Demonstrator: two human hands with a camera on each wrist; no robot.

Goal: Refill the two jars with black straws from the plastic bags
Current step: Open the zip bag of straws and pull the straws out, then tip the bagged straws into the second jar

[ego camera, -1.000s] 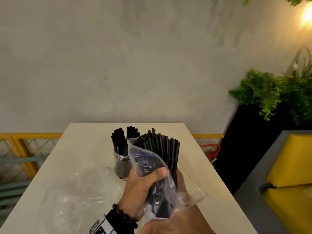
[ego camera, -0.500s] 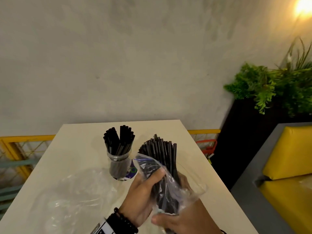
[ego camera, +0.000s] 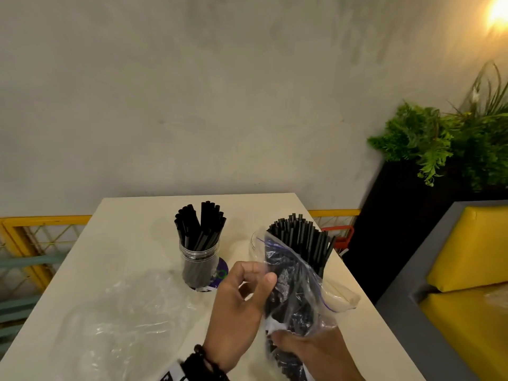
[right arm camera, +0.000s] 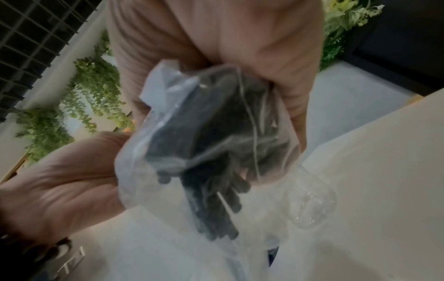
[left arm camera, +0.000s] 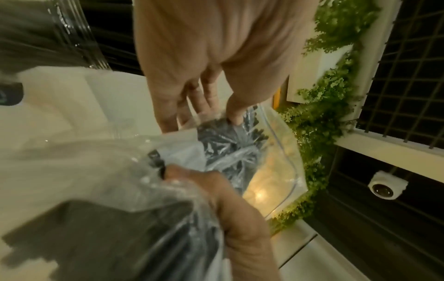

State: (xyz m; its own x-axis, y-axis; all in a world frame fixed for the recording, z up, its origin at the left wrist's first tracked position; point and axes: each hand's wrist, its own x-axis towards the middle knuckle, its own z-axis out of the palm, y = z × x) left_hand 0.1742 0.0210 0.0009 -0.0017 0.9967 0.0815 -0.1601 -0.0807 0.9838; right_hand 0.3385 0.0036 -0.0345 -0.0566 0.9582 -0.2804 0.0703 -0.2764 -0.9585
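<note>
Right hand (ego camera: 310, 350): fingers clamped round bag (ego camera: 295, 284) base.
Left hand (ego camera: 239, 303): fingers pinching bag side.
Risk: straws (ego camera: 301, 237) spilling beside empty jar (ego camera: 254, 244) if tipped early.

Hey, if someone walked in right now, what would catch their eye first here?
Probably the plastic bag of black straws, held up over the table in both hands: right hand gripping its bottom, left hand at its side. Then the filled jar left of it, and the bright lamp top right.

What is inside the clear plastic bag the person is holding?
Black straws poke out of the plastic bag, held by the left hand and right hand. Their lower ends are hidden behind crinkled plastic and fingers.
</note>
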